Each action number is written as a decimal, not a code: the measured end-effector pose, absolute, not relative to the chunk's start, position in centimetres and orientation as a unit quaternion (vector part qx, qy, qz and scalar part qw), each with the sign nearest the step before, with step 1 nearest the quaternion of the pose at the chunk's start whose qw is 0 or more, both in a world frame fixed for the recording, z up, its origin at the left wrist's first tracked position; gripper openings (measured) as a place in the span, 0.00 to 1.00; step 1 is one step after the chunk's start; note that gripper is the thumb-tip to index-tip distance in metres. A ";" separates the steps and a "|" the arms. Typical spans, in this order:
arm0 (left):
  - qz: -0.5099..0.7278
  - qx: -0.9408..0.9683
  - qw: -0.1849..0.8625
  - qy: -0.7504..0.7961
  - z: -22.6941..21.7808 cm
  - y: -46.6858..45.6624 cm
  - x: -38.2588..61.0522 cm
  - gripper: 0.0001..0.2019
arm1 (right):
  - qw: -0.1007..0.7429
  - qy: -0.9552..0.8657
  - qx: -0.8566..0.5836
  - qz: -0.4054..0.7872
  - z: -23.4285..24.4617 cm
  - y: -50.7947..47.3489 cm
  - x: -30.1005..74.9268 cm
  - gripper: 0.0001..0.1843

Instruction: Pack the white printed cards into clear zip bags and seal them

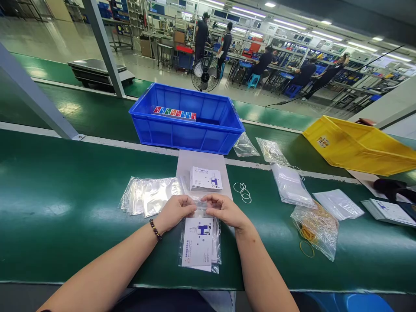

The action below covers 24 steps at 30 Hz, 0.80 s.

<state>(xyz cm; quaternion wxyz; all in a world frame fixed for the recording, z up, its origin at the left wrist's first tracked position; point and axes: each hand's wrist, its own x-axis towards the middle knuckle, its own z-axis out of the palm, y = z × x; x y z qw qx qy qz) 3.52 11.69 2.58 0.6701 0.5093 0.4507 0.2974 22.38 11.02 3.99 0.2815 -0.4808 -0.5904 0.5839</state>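
On the smooth green table, a clear plastic zip bag is laid flat nearest the body, with a white card printed in blue seen through its film. The bag's top edge is pinched between thumb and fingers on both sides: one end is held in the grip of the left hand, the other in that of the right hand. If the edge is pressed unevenly, a gap could be left in the closure; if it is pulled too hard, the thin film could be stretched. The stack of white printed cards just beyond could be pushed askew by a knuckle.

Counted outward: one bag is pinched; one loose yellow rubber band is seen at right; one spread of clear flat bags is overlapped too closely to be numbered; about three thin white rubber bands are tangled together; one card stack is set ahead. Farther off, one blue plastic crate and one yellow plastic crate are seen.
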 end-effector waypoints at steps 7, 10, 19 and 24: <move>0.275 0.560 0.623 0.471 2.6 11.7 3.4 0.08 | 0.270 -0.602 -0.509 0.553 3.7 11.0 22.0 0.06; 0.275 0.584 0.601 0.471 2.6 11.7 3.4 0.07 | 0.274 -0.607 -0.503 0.550 3.9 11.0 21.7 0.06; 0.266 0.585 0.613 0.459 3.2 11.3 3.7 0.07 | 0.288 -0.664 -0.503 0.472 4.3 10.5 20.2 0.05; 0.236 0.639 0.580 0.447 3.5 11.4 3.5 0.08 | 0.270 -0.690 -0.499 0.450 4.3 10.4 20.3 0.05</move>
